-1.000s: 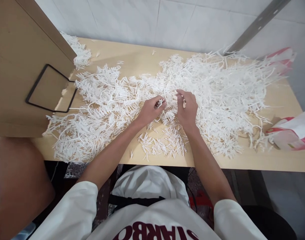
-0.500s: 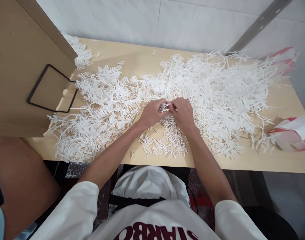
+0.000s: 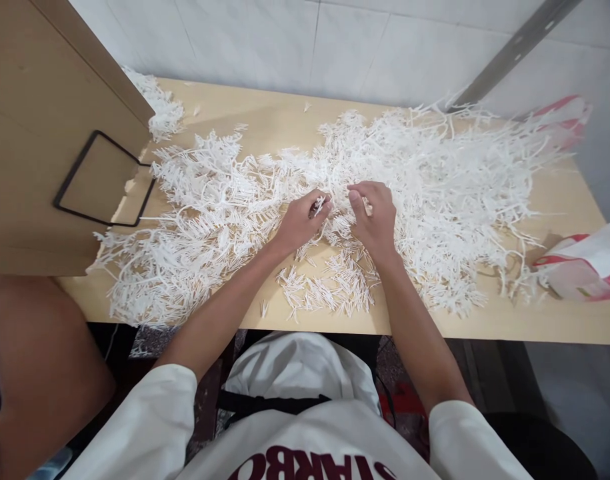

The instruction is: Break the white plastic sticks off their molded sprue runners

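Observation:
My left hand (image 3: 301, 221) is curled around a small bunch of white branched plastic sprigs (image 3: 319, 205), whose tips poke out between thumb and fingers. A short gap to the right, my right hand (image 3: 377, 219) has its thumb and index finger apart, with nothing visible between them. Both hands are over the middle of a large spread of white branched plastic pieces (image 3: 435, 180). Closer to me, beneath the hands, lies a loose patch of short white plastic sticks (image 3: 329, 287). Another heap of the white pieces (image 3: 185, 260) lies to the left.
A cardboard box (image 3: 45, 160) stands at the left, with a black wire frame (image 3: 67, 177) against it. At the right lies a red and white plastic bag (image 3: 585, 267). A tiled wall (image 3: 275, 47) backs the table (image 3: 435, 327). Another person's arm (image 3: 45, 347) shows at lower left.
My hands have come apart. The right hand moved slightly right and its fingers opened, while the left drew back a little to the left, still holding the white sprigs.

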Motion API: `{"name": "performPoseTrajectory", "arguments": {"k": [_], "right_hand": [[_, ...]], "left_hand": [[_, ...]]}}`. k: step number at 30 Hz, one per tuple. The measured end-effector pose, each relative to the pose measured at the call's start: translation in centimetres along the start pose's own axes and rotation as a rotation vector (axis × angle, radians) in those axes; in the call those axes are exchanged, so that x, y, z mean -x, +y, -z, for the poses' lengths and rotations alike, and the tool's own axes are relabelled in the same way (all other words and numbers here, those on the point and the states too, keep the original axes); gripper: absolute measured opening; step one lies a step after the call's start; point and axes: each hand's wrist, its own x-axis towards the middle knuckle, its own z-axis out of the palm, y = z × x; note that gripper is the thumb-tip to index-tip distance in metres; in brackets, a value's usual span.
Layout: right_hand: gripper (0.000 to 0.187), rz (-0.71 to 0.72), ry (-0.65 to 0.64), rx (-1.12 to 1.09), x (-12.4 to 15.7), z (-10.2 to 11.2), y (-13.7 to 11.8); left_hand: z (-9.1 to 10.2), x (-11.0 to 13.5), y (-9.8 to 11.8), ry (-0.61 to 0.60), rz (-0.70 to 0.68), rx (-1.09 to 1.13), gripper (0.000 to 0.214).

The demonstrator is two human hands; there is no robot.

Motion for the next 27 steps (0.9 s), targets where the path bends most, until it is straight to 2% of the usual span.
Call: {"name": "performPoseTrajectory", "arguments": {"k": [4,10,17,21,24,27], "right_hand": [[0.033,0.052,-0.222,-0.065,0.1,-0.2,-0.2],[0.034,0.14,-0.261,0.061,0.3,-0.5,0.1],[0.026,0.185,-0.175,0.211,0.4,-1.4,0.3],[0.025,0.216,-0.083,0.199,0.6,-1.6,0.0],[0.022,0.148,-0.054,0.098,0.8,-1.5,-0.4],[0.025,0.035,0.036,0.019,0.7,-1.1,-0.3]], "left_hand": [[0.0,0.1,0.1,-0.037,-0.095,-0.014,0.025],[-0.6,0.3,-0.6,-0.029,-0.095,-0.185,0.017],[-0.6,0.3,-0.3,-0.039,-0.079,-0.289,0.009],[-0.5,0.1,-0.5,0.05,-0.043,-0.295,0.014],[-0.3,-0.1,-0.9,0.128,-0.04,-0.175,0.019],[-0.1,-0.4,-1.2,0.193,-0.065,-0.056,0.025]]}}
